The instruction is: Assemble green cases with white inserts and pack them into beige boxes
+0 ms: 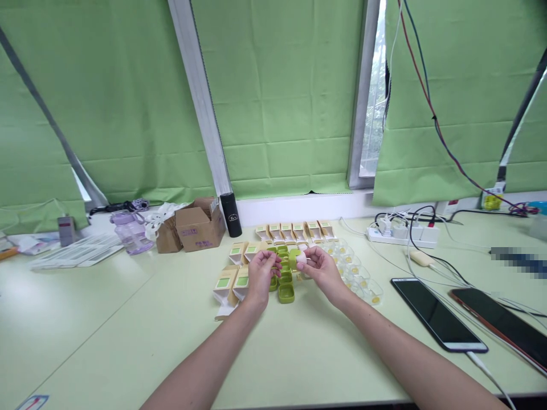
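My right hand (322, 273) is closed, with thumb and fingers pinching a small green square case (293, 258) with a white part (301, 258) on its right side. Close by on the left, my left hand (261, 277) has its fingers curled together; what they hold, if anything, is hidden. Beneath both hands, rows of small green open cases (286, 293) lie on the table. Clear plastic cups (362, 280) with yellow spots stand to the right. On the left are folded card boxes (225, 282) with green panels, partly behind my left hand.
More card boxes (299, 231) line up at the back. Behind them to the left stand a black cylinder (231, 215), a brown carton (200, 225) and a purple bottle (131, 233). At right lie a power strip (404, 232), cables and two phones, one a black-screened phone (436, 313).
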Demonstrator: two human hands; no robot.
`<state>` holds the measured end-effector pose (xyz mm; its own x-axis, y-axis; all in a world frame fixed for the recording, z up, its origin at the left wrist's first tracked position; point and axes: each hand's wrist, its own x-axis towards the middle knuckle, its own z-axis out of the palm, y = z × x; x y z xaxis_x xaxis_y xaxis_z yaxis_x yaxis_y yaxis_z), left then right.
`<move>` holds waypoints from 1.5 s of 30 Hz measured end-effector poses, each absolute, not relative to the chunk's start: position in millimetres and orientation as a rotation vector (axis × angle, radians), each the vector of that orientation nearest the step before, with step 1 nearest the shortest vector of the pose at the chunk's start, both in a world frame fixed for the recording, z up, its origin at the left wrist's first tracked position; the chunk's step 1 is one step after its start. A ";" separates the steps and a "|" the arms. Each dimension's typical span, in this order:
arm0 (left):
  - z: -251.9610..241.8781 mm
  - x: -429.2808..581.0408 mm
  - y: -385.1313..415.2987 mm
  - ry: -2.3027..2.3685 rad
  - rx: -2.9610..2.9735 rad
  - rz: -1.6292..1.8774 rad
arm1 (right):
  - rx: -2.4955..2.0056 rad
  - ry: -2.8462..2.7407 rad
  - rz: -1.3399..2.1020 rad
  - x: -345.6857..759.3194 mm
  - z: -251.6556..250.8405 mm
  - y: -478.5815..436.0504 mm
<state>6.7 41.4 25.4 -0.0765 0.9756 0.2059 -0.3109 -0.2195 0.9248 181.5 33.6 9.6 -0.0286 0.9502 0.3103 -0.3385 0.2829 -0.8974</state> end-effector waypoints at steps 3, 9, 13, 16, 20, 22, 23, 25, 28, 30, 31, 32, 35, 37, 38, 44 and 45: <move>25.4 6.4 43.2 0.896 1.111 1.561 | -0.680 -1.105 1.213 180.7 8.0 33.5; 25.9 7.3 42.8 0.911 1.198 1.588 | -0.650 -1.007 1.258 179.7 7.7 34.5; 26.0 8.8 40.3 0.899 1.246 1.563 | -0.599 -0.968 1.372 180.5 9.0 34.1; 25.3 9.7 40.1 0.891 1.257 1.548 | -0.604 -0.945 1.423 181.2 8.3 34.1; 24.0 10.6 40.6 0.891 1.271 1.532 | -0.626 -0.942 1.401 181.6 6.0 35.7; 24.0 11.7 39.6 0.892 1.301 1.518 | -0.665 -0.975 1.316 180.9 5.3 36.6; 24.3 12.5 38.6 0.888 1.317 1.511 | -0.688 -1.001 1.263 180.3 5.2 36.8; 25.5 14.7 35.9 0.870 1.336 1.497 | -0.726 -1.069 1.166 178.6 5.2 36.6; 27.6 18.5 31.8 0.831 1.340 1.463 | -0.758 -1.173 1.019 176.0 5.1 34.7; 28.2 20.4 30.3 0.815 1.327 1.447 | -0.791 -1.220 0.926 174.7 4.3 32.9; 28.3 20.9 30.0 0.809 1.315 1.442 | -0.808 -1.242 0.895 174.4 3.6 32.1; 28.2 21.3 29.9 0.804 1.301 1.437 | -0.823 -1.264 0.876 174.3 2.8 31.4; 27.4 21.2 29.9 0.789 1.278 1.419 | -0.827 -1.323 0.858 175.1 0.3 30.5; 27.2 20.6 29.2 0.776 1.270 1.411 | -0.808 -1.361 0.839 176.1 -0.7 30.7; 27.3 20.3 28.7 0.767 1.262 1.409 | -0.802 -1.383 0.818 176.6 -0.9 30.8; 29.1 21.2 25.9 0.735 1.252 1.428 | -0.806 -1.530 0.538 181.5 0.7 30.9; 29.2 21.8 25.7 0.734 1.260 1.435 | -0.811 -1.563 0.473 183.1 1.2 30.5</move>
